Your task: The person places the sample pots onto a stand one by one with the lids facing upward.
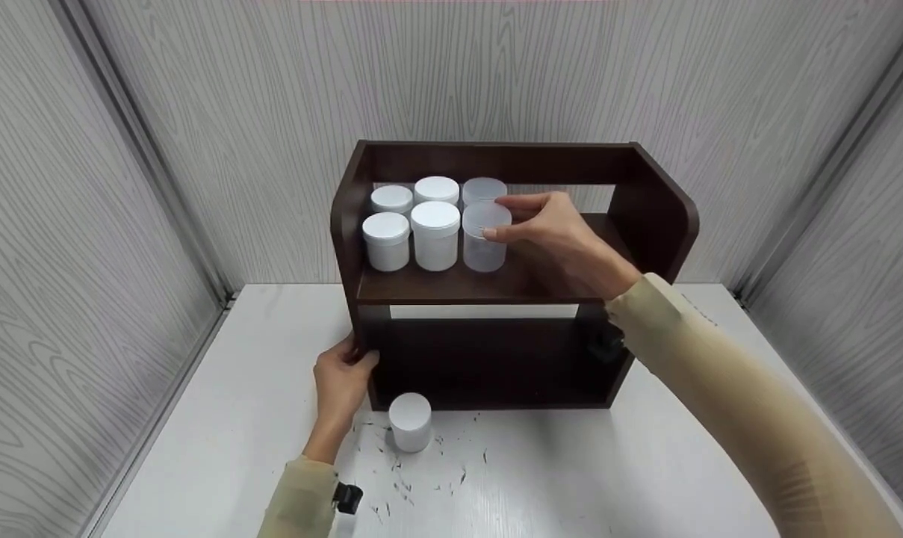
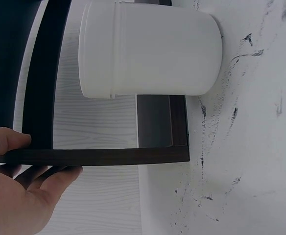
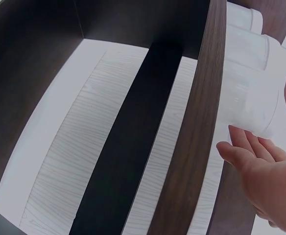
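On the upper board of a dark brown wooden shelf unit (image 1: 488,294), my right hand (image 1: 552,228) holds the rim of a clear, frosted jar (image 1: 485,250) between thumb and fingers. The jar stands upright at the right end of the front row. In the right wrist view the fingers (image 3: 253,152) lie along its side. My left hand (image 1: 341,381) grips the front edge of the unit's left side panel, thumb inside and fingers outside, as the left wrist view shows (image 2: 25,191). A white lidded jar (image 1: 411,426) stands on the table near that hand.
Beside the held jar are white lidded jars (image 1: 435,239) in two rows, with another clear jar (image 1: 484,189) behind it. The unit's right side panel (image 1: 664,202) rises beyond my right forearm. Dark marks streak the white table (image 1: 511,478); grey wood-grain walls (image 1: 496,67) surround it.
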`<state>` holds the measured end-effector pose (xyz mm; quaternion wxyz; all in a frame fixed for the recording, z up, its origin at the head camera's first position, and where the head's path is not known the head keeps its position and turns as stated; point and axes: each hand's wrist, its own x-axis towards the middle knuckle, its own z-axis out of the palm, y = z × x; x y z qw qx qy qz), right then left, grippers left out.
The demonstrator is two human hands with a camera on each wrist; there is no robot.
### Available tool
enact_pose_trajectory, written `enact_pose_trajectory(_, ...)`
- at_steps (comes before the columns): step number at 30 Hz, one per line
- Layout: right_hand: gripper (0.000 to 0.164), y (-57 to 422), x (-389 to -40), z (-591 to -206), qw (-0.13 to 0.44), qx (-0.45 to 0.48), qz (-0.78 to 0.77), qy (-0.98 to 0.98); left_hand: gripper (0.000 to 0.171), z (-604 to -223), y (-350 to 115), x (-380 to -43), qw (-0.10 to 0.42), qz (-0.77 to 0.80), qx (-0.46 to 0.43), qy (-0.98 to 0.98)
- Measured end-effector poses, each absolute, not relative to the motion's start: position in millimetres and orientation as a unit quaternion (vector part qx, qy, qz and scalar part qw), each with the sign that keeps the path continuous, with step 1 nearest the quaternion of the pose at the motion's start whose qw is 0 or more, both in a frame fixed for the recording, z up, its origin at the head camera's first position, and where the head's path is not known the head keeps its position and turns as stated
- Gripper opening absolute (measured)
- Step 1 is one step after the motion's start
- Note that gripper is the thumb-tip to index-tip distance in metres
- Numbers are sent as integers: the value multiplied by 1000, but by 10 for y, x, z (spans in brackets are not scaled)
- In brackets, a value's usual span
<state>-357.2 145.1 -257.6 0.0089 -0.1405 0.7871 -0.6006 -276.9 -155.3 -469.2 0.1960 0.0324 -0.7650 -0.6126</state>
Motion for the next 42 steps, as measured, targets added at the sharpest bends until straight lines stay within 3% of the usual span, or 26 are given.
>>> enact_pose_trajectory(23,70,1535,-3473,-2632,8,-142,-622,770,48,-4695,-1534,-2751,201,-606,38,-768)
enact_pose_trajectory(31,69,1605,-3224,-2687,-33,-149,-642,751,47,-4687,-1543,-2748,203,-604,41,-770)
enact_pose_trajectory(42,59,1766,-2627,-2921,-107,-195,-597,770,47,-4680,-1553,-2762,200,-604,38,-770)
